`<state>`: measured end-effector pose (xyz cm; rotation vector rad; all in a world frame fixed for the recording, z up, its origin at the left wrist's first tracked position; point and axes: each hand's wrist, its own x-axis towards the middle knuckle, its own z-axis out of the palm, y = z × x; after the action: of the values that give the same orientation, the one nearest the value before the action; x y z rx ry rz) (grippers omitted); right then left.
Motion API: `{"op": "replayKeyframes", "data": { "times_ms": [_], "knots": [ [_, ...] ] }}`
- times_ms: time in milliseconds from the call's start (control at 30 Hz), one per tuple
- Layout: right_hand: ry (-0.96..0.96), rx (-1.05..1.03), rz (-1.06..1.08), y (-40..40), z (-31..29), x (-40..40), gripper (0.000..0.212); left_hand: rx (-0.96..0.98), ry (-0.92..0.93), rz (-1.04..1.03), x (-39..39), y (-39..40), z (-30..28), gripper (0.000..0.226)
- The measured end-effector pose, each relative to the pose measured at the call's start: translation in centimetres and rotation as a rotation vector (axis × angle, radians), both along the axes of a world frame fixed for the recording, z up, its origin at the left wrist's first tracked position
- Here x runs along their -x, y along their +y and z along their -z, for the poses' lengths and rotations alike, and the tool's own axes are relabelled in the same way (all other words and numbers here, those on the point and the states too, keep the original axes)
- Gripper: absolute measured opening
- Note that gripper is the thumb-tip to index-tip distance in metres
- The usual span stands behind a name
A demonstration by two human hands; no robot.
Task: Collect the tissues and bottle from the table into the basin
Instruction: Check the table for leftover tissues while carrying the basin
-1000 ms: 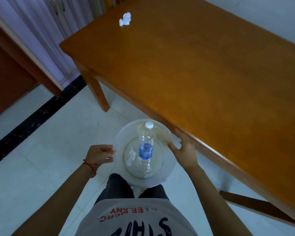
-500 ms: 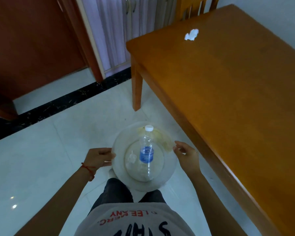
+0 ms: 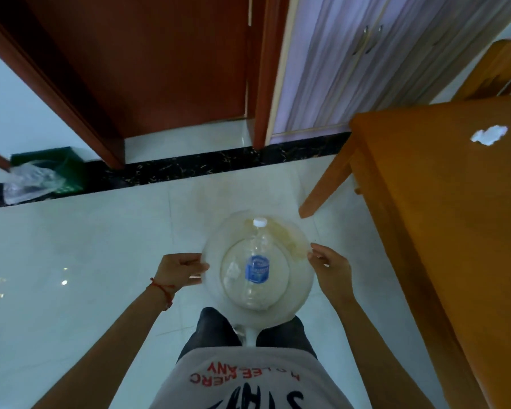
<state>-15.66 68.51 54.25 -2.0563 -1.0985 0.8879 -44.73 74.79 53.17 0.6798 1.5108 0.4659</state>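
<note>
Pale floor tiles fill the frame; the left hand point(image 3: 180, 268) and right hand point(image 3: 329, 265) each pinch the basin point(image 3: 303, 286) rim. Inside lie the water bottle point(image 3: 257, 268) and one tissue point(image 3: 231, 271). Another crumpled tissue point(image 3: 488, 135) remains on the worktop point(image 3: 455, 216), upper right.

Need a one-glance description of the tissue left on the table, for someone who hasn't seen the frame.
Start at the orange wooden table filling the right side of the view. Near its far corner, by the chair back, lies a small crumpled white tissue. It is the only object visible on the tabletop; the other tissue sits in the basin beside the bottle.
</note>
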Motion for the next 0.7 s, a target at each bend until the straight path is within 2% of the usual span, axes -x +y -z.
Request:
{"op": "replayKeyframes", "data": {
  "times_ms": [300, 533, 700],
  "knots": [
    [0.065, 0.038, -0.112, 10.1, 0.5, 1.5, 0.028, 0.007, -0.007, -0.131, 2.0, 6.4, 0.1, 0.035],
    [0.054, -0.021, -0.133, 20.4, 0.8, -1.2, 0.027, -0.021, -0.006, -0.126, -0.7, 16.6, -0.1, 0.034],
    [0.178, -0.013, -0.074, 27.2, -0.3, -3.7, 0.027, -0.057, 0.011, -0.112, -3.0, 24.1, -1.0, 0.034]
  ]
}}
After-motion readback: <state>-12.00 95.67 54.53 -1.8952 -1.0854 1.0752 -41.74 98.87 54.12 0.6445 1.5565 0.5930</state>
